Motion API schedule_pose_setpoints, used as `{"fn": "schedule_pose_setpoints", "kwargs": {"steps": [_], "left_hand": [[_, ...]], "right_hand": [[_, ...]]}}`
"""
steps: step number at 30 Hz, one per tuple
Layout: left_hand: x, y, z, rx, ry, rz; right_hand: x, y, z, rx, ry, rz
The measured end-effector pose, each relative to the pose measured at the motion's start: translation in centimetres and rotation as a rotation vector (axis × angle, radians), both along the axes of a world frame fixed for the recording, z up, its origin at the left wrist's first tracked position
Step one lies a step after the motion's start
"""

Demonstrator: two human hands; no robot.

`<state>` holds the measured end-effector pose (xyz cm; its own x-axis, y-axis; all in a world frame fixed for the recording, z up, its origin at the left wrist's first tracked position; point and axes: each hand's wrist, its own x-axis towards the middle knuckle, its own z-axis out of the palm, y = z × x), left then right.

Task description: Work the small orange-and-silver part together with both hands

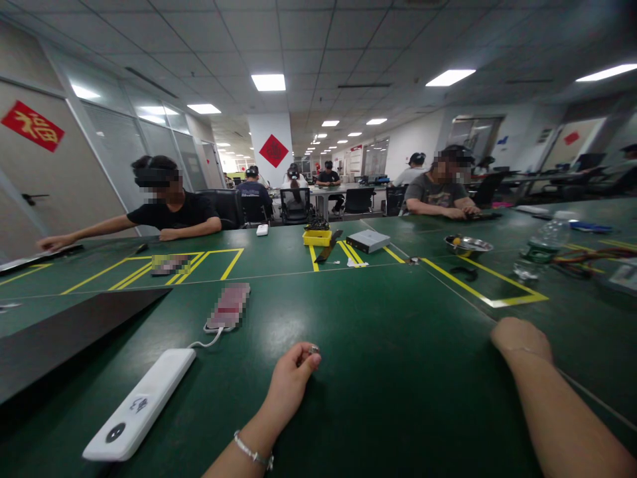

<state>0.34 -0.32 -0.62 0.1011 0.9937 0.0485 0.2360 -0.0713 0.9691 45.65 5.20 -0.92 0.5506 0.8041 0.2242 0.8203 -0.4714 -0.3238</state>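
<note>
My left hand (pixel 293 373) is closed above the green table, wearing a silver bracelet (pixel 253 453) at the wrist. A small shiny metal piece (pixel 313 350) shows between its thumb and forefinger; its kind is too small to make out. Off to the right, my right hand (pixel 521 337) is bent over at the wrist near a seam in the table, its fingers hidden behind the back of the hand. Left of my left hand lies a phone (pixel 227 307), joined by a white cable (pixel 206 344) to a long white device (pixel 142 405).
A black panel (pixel 74 338) covers the left side. Beyond are a yellow box (pixel 317 238), a grey metal box (pixel 368 241), a metal bowl (pixel 468 245), a black curved part (pixel 464 273) and a plastic bottle (pixel 545 242). Two people sit across the table (pixel 388 358), with others behind.
</note>
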Motion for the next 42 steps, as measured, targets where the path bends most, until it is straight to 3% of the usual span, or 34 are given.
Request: {"fn": "schedule_pose_setpoints", "kwargs": {"steps": [3, 6, 12, 16, 21, 33, 38, 42], "left_hand": [[0.1, -0.1, 0.3, -0.022, -0.022, -0.016], [0.2, -0.2, 0.3, -0.044, -0.074, -0.038], [0.4, 0.0, -0.2, -0.034, -0.087, -0.010], [0.4, -0.1, 0.0, 0.016, 0.001, 0.016], [0.3, -0.3, 0.1, 0.074, 0.099, 0.043], [0.3, -0.3, -0.5, 0.240, 0.232, 0.087], [0.5, -0.4, -0.3, 0.267, 0.253, 0.102], [0.6, -0.7, 0.1, 0.255, 0.298, 0.072]], "right_hand": [[-1.8, 0.8, 0.8, -0.052, 0.078, 0.020], [-6.4, 1.9, 1.4, -0.010, 0.262, 0.180], [-19.9, 0.6, 2.3, -0.029, 1.129, 0.669], [-25.5, -2.0, 2.5, -0.135, 1.573, 0.759], [-26.7, -3.2, 2.2, -0.259, 1.770, 0.786], [-26.7, -3.0, 1.5, -0.276, 1.845, 0.797], [-27.3, -3.2, 1.2, -0.267, 1.723, 0.793], [-28.5, -3.7, 1.1, -0.096, 1.560, 0.705]]}}
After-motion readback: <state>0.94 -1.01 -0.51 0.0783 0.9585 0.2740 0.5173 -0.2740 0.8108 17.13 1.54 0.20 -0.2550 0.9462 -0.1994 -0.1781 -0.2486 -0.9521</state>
